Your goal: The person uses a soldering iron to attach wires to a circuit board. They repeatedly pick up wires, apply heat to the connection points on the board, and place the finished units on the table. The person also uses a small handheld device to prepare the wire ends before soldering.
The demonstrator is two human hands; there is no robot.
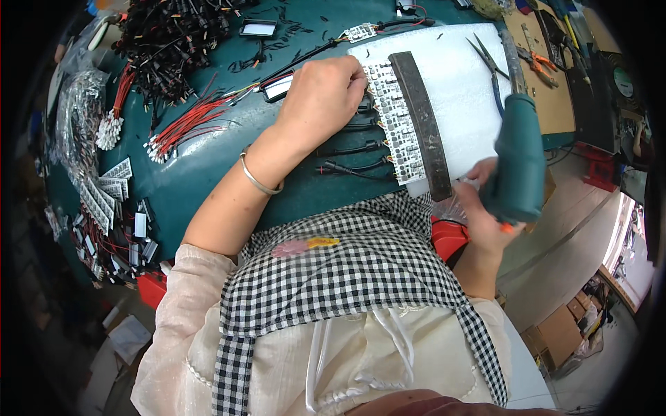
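My left hand [320, 93] is closed, its fingertips pinched at the far end of a row of white circuit boards [399, 128]. What lies between the fingertips is hidden. Short black cables [350, 168] run leftward from the boards, some of them partly under my hand. A dark flat bar [420, 125] lies along the boards' right edge, on a white foam sheet [465, 104]. Off the sheet's near right corner, my right hand [483, 215] grips a dark green gun-shaped power tool [519, 163]. The tool is tilted and slightly blurred, and its handle is mostly hidden.
Pliers [491, 66] lie on the foam's right side, and orange-handled cutters [540, 67] on a brown board. Red wires with white plugs [187, 128] and a heap of black cables [173, 41] cover the left. Small framed displays [279, 87] and white board panels [100, 201] lie around.
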